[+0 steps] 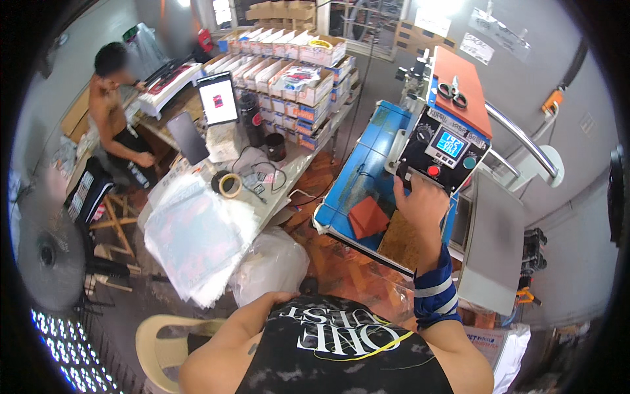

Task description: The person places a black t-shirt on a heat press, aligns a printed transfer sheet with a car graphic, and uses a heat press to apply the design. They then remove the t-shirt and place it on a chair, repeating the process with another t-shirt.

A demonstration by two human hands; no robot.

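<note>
On the right stands a heat press (453,148) with a lit blue display, a red button and a green button. My right hand (425,205) is at the front edge of its control box, fingers curled over the handle there and their tips hidden. A blue sleeve with pale stripes (434,292) covers that forearm. Below the hand, the blue lower bed (357,177) carries a reddish square pad (369,218) and a brown board (403,241). My left hand (282,297) rests low against my black shirt, its fingers mostly hidden.
Scissors (453,94) lie on the press's orange top. The left table holds stacked printed sheets (193,233), a tape roll (230,185), a tablet (218,98) and a bottle (251,118). Boxes (295,85) are stacked behind. A person (115,118) works far left, near a fan (49,253).
</note>
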